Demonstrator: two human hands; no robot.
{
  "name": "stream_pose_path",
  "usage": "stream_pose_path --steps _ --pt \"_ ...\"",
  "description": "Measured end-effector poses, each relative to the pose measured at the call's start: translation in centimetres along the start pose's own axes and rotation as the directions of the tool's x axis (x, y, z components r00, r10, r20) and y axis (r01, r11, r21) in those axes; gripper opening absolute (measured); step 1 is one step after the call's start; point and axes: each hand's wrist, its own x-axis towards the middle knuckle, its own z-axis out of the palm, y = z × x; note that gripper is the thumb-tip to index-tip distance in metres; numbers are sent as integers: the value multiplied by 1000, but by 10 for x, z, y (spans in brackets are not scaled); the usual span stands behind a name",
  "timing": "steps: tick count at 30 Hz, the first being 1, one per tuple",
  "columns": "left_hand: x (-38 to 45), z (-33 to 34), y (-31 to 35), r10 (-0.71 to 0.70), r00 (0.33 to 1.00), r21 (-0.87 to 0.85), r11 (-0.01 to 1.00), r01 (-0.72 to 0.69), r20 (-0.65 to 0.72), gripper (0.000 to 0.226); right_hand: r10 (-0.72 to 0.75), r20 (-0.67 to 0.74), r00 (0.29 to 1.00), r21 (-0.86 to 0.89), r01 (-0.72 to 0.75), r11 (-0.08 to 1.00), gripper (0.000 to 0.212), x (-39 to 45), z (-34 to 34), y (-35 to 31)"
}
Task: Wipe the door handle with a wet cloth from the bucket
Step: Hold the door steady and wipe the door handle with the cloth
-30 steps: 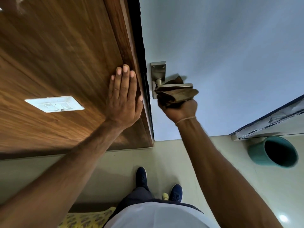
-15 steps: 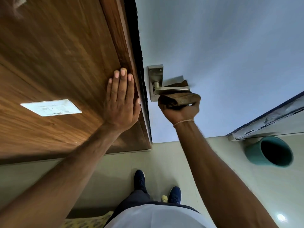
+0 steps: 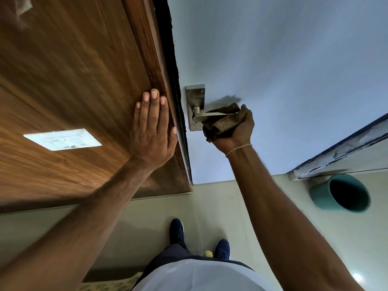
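A metal lever door handle [image 3: 206, 117] on its back plate sits on the pale blue door [image 3: 283, 70]. A brown cloth [image 3: 223, 124] is wrapped around the outer end of the lever, and my right hand [image 3: 237, 131] grips that cloth from below and from the right. The lever's tip is hidden inside the cloth. My left hand [image 3: 152, 131] lies flat, fingers together, on the wooden panel [image 3: 73, 80] just left of the door edge. A teal bucket [image 3: 341, 195] stands on the floor at the right; its inside is dark.
A white switch plate [image 3: 63, 139] is set in the wooden panel at the left. A worn door frame edge [image 3: 340, 156] runs above the bucket. My two dark blue shoes [image 3: 177, 232] stand on the pale tiled floor [image 3: 220, 206] below the handle.
My right hand has shifted with the cloth from under the lever to around its outer end. The left hand stays pressed flat on the wood.
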Motion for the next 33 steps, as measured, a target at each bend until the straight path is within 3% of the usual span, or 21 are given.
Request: stream_pose_path --steps 3,5,7,9,12,13,15,17,22,24,27,33 --pt "0 -1 0 -6 1000 4 1000 6 2 85 -61 -39 997 -61 59 996 25 0 1 -9" --pt "0 -1 0 -6 1000 5 1000 6 -3 85 -237 -122 964 -374 177 910 27 -1 0 -14" --pt "-1 0 1 -11 1000 4 1000 11 -12 87 -489 -77 869 -812 230 537 30 -4 -1 -16" --pt "0 2 4 -19 1000 4 1000 19 -14 88 -613 97 784 -972 206 109 35 -5 1 -18" --pt "0 3 4 -29 1000 7 1000 29 -7 90 -598 489 636 -827 119 -550 44 -3 8 -17" --pt "-1 3 4 -29 1000 11 1000 29 -6 89 -515 586 625 -713 97 -694 45 -4 11 -12" --pt "-1 2 3 -22 1000 13 1000 22 -7 90 -331 648 686 -522 83 -849 58 -12 20 7" --pt "0 0 1 -10 1000 7 1000 10 -10 91 -243 623 744 -470 108 -876 69 -23 32 20" --pt "0 -3 -1 -13 1000 -1 1000 13 5 87 -103 547 831 -631 328 -703 52 -23 45 -23" --pt "-1 -2 2 -26 1000 6 1000 26 2 87 15 560 828 -529 372 -763 52 -22 42 -33" --pt "0 -1 6 -35 999 -4 999 35 1 89 125 560 819 -368 380 -849 51 -17 42 -36" --pt "-1 -5 2 -13 1000 -3 1000 13 3 89 165 277 947 -539 295 -789 46 -5 71 -43"
